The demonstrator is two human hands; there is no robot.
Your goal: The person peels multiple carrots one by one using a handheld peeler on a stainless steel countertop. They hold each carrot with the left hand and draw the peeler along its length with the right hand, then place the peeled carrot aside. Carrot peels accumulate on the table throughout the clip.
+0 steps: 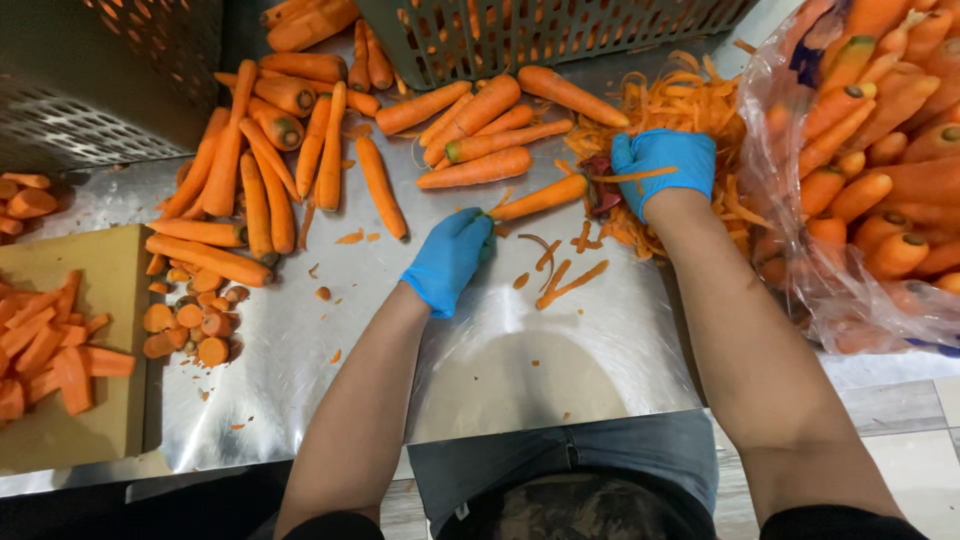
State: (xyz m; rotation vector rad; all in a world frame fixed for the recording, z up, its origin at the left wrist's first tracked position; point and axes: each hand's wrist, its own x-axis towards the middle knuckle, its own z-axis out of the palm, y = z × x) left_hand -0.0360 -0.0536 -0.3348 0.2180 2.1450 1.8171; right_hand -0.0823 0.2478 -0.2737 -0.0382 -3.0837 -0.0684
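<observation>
Left hand (450, 258) grip pinches tip of carrot (540, 197), counter centre. Right hand (665, 165) grip closed on peeler, 2 o'clock. Peeled carrots (260, 170) piled 10 o'clock; bagged carrots (880, 150) unpeeled, 3 o'clock.

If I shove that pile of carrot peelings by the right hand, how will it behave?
The peelings look like thin, curly ribbons, so probably floppy and light. Loosely heaped, they would likely scatter or drag apart rather than slide as one. They may cling to the steel table or the gloved right hand if damp.
</observation>
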